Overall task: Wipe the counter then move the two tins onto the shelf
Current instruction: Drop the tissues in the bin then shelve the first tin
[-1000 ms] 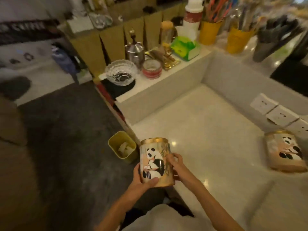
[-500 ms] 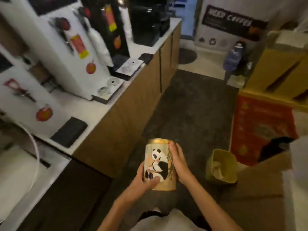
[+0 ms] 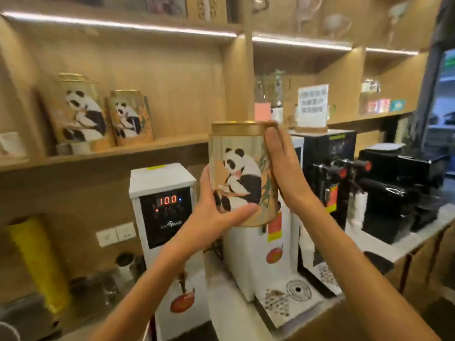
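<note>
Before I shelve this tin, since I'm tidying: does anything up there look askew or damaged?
Nothing stands out. The tin is upright between the left hand and right hand, lid on. Two matching panda tins stand on the shelf; motion blur hides finer damage.

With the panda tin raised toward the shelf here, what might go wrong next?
1. The shelf already holds two panda tins; the carried tin might knock them if set down close beside them.
2. The left hand and right hand press only its sides, so it may slip onto the water dispenser below.
</note>
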`<state>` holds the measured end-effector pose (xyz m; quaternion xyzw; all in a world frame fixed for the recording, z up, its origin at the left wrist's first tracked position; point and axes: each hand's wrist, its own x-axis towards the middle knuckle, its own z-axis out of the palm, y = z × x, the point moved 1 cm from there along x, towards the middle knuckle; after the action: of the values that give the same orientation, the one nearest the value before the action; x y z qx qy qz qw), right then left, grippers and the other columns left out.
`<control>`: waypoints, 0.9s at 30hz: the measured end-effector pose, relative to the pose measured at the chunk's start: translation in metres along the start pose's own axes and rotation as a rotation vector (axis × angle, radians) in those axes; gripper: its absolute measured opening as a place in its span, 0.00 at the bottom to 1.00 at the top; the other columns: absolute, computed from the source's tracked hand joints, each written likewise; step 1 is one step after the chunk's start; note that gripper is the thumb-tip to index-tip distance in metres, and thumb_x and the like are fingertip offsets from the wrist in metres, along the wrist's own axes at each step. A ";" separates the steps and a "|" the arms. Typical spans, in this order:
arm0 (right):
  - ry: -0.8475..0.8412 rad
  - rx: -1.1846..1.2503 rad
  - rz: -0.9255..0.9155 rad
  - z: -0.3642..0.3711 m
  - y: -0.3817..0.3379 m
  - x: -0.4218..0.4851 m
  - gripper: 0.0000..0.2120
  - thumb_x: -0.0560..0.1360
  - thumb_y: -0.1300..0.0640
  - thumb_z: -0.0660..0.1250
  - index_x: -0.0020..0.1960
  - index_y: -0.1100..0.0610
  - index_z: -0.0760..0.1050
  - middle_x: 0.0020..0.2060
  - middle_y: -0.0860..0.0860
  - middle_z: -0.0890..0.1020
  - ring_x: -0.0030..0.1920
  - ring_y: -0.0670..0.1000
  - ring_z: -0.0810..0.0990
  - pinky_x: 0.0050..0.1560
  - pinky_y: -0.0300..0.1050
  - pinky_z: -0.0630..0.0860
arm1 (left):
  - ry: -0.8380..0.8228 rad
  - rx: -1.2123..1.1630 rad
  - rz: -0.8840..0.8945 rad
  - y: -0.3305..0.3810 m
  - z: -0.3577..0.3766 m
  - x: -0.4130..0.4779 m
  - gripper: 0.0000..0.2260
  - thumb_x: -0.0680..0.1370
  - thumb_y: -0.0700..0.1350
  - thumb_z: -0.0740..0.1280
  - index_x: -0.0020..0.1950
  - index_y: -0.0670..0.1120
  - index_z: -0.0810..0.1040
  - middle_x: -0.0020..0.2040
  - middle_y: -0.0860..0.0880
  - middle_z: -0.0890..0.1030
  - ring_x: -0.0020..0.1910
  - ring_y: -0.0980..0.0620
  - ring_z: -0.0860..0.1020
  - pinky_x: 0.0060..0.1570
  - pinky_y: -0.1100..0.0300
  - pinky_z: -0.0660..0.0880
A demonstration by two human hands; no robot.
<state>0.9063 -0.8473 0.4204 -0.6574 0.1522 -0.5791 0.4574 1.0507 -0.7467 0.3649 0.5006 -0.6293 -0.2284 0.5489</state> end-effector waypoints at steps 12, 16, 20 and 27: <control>-0.600 -0.301 -0.140 0.088 0.040 0.305 0.43 0.68 0.38 0.75 0.74 0.43 0.53 0.64 0.49 0.73 0.62 0.52 0.77 0.47 0.45 0.79 | 0.315 0.426 -0.098 -0.009 -0.169 0.245 0.46 0.62 0.62 0.79 0.71 0.63 0.54 0.66 0.55 0.69 0.67 0.50 0.71 0.69 0.49 0.69; -0.611 -0.171 -0.001 0.117 0.108 0.354 0.40 0.66 0.38 0.77 0.70 0.35 0.55 0.63 0.49 0.75 0.58 0.54 0.78 0.49 0.55 0.80 | 0.318 0.442 -0.239 -0.057 -0.200 0.298 0.48 0.65 0.56 0.80 0.75 0.58 0.51 0.71 0.49 0.68 0.68 0.48 0.70 0.66 0.50 0.71; -0.597 -0.132 0.110 0.144 0.158 0.397 0.59 0.61 0.39 0.80 0.79 0.37 0.44 0.71 0.53 0.69 0.62 0.56 0.74 0.55 0.60 0.77 | 0.364 0.428 -0.336 -0.098 -0.228 0.342 0.49 0.68 0.51 0.79 0.76 0.53 0.48 0.72 0.47 0.67 0.70 0.45 0.68 0.71 0.46 0.67; -0.631 -0.133 0.233 0.196 0.227 0.445 0.62 0.59 0.41 0.82 0.79 0.37 0.43 0.76 0.55 0.65 0.65 0.57 0.71 0.52 0.57 0.73 | 0.396 0.415 -0.445 -0.160 -0.269 0.375 0.49 0.71 0.50 0.77 0.78 0.48 0.44 0.75 0.43 0.66 0.72 0.42 0.67 0.72 0.44 0.65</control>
<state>1.2837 -1.2103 0.5385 -0.8108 0.1148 -0.2796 0.5012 1.3971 -1.0692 0.4833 0.7607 -0.4192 -0.1082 0.4837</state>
